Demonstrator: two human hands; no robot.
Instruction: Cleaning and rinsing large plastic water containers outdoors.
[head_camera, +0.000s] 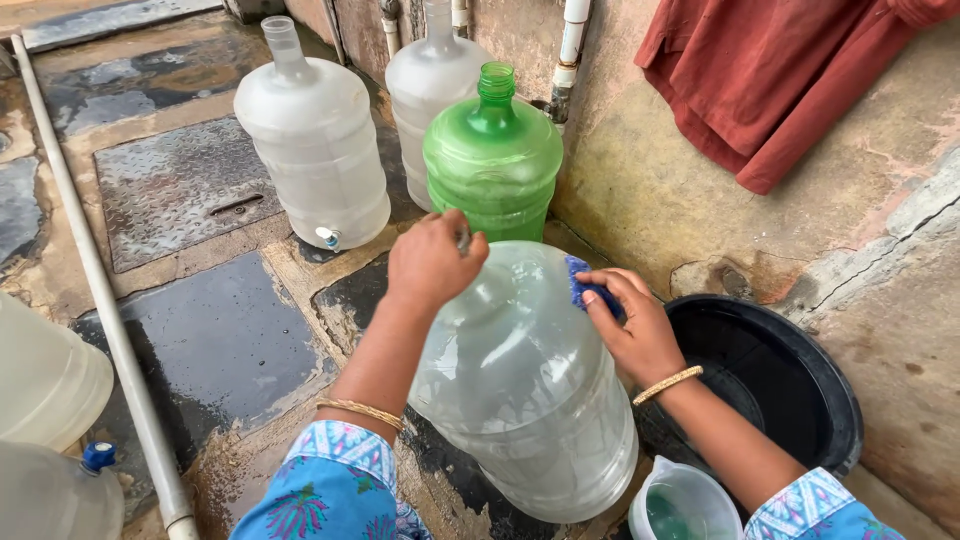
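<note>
A large clear water jug (530, 390) stands tilted on the wet ground in front of me. My left hand (432, 260) is closed around its neck at the top. My right hand (630, 320) presses a blue scrubber (583, 282) against the jug's upper right shoulder. Both wrists wear thin gold bangles, and blue patterned sleeves show at the bottom.
A green jug (493, 160) and two frosted white jugs (315, 150) (428, 85) stand behind by the wall. A black tub (800, 390) sits at right, a clear plastic mug (685, 505) below it. More jugs (45, 380) at left, a white pipe (100, 300), red cloth (780, 70) hanging.
</note>
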